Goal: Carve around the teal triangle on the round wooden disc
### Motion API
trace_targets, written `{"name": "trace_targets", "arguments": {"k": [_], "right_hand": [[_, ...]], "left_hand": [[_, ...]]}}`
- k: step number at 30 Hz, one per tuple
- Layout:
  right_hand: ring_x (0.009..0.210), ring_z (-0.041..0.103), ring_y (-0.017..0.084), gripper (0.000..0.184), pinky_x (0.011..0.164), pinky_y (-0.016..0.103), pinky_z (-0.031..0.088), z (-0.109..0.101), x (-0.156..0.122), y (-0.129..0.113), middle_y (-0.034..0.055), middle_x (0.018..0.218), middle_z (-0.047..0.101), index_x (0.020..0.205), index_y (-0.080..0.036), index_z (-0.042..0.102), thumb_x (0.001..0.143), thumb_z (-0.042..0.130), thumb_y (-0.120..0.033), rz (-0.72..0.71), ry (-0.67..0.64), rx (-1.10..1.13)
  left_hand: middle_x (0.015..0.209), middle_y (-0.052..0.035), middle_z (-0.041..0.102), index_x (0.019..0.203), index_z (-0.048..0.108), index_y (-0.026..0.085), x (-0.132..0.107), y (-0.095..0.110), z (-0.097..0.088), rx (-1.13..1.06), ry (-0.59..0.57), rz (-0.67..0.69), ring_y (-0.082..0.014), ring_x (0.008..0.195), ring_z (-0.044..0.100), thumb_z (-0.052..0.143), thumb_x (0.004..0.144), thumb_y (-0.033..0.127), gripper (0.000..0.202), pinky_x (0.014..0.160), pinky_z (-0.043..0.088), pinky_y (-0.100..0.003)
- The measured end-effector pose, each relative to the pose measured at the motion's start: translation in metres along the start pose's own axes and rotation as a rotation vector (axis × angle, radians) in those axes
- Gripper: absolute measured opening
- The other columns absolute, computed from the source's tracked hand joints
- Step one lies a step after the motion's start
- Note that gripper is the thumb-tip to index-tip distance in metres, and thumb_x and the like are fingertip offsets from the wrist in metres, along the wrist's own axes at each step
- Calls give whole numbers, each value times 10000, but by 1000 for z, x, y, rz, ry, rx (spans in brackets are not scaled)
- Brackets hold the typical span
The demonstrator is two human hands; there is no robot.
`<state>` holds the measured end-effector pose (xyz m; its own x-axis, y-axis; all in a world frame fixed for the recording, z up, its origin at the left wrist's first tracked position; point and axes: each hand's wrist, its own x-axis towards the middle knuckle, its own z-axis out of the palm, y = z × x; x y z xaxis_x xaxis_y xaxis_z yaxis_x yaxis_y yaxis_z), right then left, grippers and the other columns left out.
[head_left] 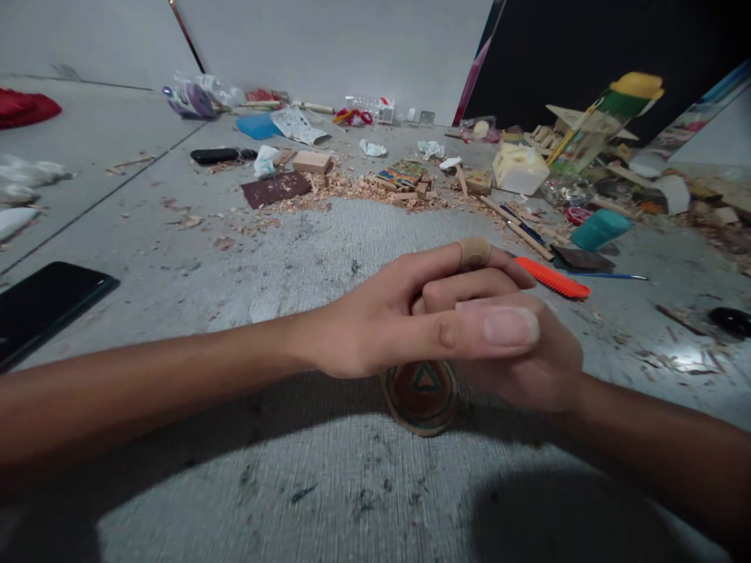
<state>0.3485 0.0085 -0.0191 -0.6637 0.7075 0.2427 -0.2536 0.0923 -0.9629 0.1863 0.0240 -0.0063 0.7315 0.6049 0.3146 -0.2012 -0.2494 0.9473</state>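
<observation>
My left hand [404, 313] reaches in from the left and lies across my right hand [533, 360]. Its thumb stretches over the right hand, and a bandage [474, 253] wraps one of its fingers. My right hand is closed, its curled fingers partly covered by the left. Whether anything small is between the hands is hidden. Just below them, a round wooden disc [423, 410] with a green-outlined triangle rests on the grey floor [328, 485], its upper part covered by my hands. An orange-red ridged strip [555, 278] lies beyond my fingertips.
A black phone [52, 305] lies at left. Wood shavings [364, 188], a brown sheet [275, 188], a wood block [311, 162] and a black-handled tool [220, 155] lie ahead. At right are pencils, a teal cylinder [601, 229], a paintbrush [610, 275] and a green-yellow container [630, 98].
</observation>
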Motion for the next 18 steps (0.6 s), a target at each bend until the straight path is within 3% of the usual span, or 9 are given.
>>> {"name": "trace_targets", "arguments": {"k": [7,15,18], "right_hand": [[572,265,140,375,514,306,218,3,1,-7,-8,615,299,588,-214,327,889,540,-285,65,35,-11],[600,255,155,420,535,312,218,6,3,-8,-3,642,283,598,-223,287,901,545,-357,7,48,-37],[592,264,158,386,530,308,251,6,4,-10,-4,622,293,594,-224,288,922,489,-254,23,51,-72]], "left_hand": [[1275,-90,695,1223,638,191,1,-1,-1,-12,-6,4,-276,1120,698,603,931,334,327,856,608,-343],[1288,-104,683,1210,630,179,2,-2,1,1,0,20,-266,1109,702,589,964,334,295,825,612,-334],[1293,-83,694,1212,643,194,2,0,0,8,13,12,-259,1081,711,590,949,313,293,822,608,-340]]}}
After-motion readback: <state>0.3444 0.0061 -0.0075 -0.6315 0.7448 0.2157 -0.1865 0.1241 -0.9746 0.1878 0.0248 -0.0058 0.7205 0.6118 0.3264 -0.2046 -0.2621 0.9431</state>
